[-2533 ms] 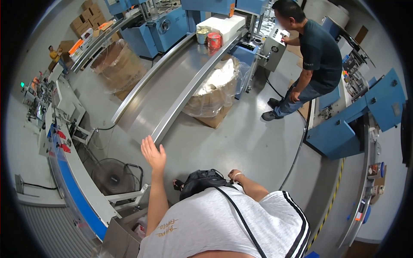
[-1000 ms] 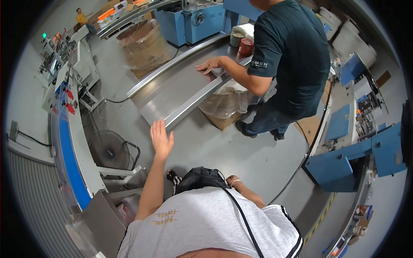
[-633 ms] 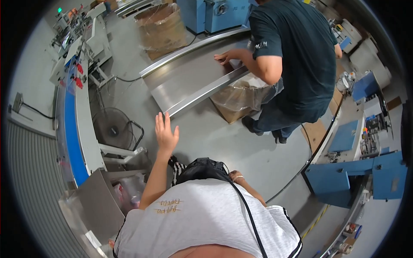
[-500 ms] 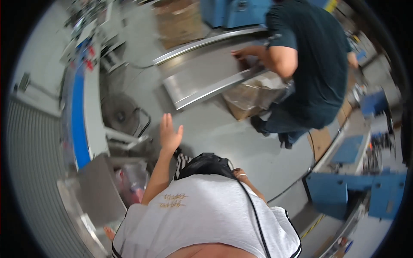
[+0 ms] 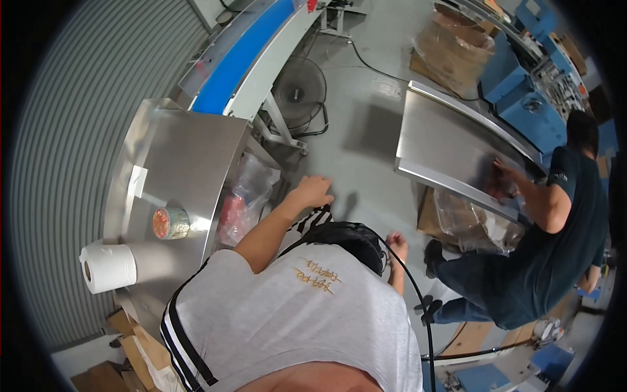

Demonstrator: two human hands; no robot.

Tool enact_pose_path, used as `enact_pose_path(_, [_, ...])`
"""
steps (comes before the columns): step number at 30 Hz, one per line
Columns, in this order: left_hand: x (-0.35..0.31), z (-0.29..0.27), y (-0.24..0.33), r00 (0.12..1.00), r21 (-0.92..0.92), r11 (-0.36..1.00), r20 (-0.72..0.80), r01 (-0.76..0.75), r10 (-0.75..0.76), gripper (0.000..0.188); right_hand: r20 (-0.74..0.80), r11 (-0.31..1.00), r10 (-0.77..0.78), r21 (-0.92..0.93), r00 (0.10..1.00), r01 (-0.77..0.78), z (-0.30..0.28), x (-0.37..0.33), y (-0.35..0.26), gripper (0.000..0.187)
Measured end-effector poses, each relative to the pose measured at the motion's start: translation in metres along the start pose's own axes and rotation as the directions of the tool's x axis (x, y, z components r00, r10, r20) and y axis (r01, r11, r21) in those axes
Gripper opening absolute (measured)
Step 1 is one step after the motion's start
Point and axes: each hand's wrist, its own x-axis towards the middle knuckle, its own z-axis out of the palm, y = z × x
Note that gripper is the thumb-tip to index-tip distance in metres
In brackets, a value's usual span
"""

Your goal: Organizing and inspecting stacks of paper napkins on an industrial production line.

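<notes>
My left hand hangs in front of me on the left, fingers loosely bent and a little apart, with nothing seen in it. It is nearest to a clear plastic bag with red contents beside the steel table, and does not touch it. My right hand is low at my right side, its fingers slightly curled and no object visible in them. A black cable runs down past that hand. A black bag sits at my waist.
On the steel table stand a tape roll and a white paper roll. A blue-belt conveyor adjoins it, a floor fan beside. At right a co-worker reaches over a metal chute above a plastic-lined carton.
My view has turned left, bringing the steel table and rolls into sight. My left hand has lowered from a raised, flat pose. My right hand has come away from my waist.
</notes>
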Motion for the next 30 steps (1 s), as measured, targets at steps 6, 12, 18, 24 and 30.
enact_pose_path(6, [0.052,-0.019,0.001,0.961,-0.007,0.961,0.004,-0.275,0.275,0.058,-0.249,0.840,-0.469,-0.420,0.847,0.342,0.015,0.009,-0.230,0.016])
enact_pose_path(12, [0.066,-0.049,-0.024,0.910,-0.357,0.857,-0.321,-0.373,0.262,0.039,-0.145,0.518,-0.808,-0.638,0.571,0.569,0.034,0.043,-0.306,0.022])
enact_pose_path(18, [0.079,-0.090,-0.141,0.653,-0.097,0.986,-0.757,-0.137,0.016,0.027,-0.193,0.601,-0.552,-0.767,0.811,0.226,0.040,0.074,-0.297,0.033])
enact_pose_path(24, [0.074,-0.105,-0.215,0.694,-0.306,0.952,-0.683,0.009,-0.226,0.035,-0.231,0.636,-0.469,-0.758,0.852,0.145,0.051,0.095,-0.299,0.026])
enact_pose_path(30, [0.089,-0.115,-0.209,0.713,-0.077,0.996,-0.696,0.051,-0.090,0.037,-0.399,0.695,-0.471,-0.717,0.786,0.053,0.062,0.107,-0.302,0.027])
